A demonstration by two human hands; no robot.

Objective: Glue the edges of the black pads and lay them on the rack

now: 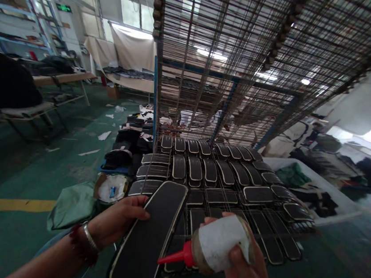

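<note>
My left hand (126, 219) grips the left edge of a long black padded panel (150, 237) with rounded ends and a pale line along its rim. The thumb lies on the panel's face; the other fingers go behind it. In my right hand (247, 271) is a glue bottle (222, 243) with a white label and a red pointed nozzle, tipped to the left. The nozzle's tip meets the right rim of the panel in view; whether it touches cannot be made out. Behind both hands, similar black panels (193, 169) lie in rows on a wire rack.
Raised wire shelves (216, 48) slope overhead on a blue frame. A white bin (338, 205) with cloth stands at the right. Left of the rack are a round tub (113, 188), a green bag (74, 204) and dark stacked pieces. A seated person (8, 78) is at the far left.
</note>
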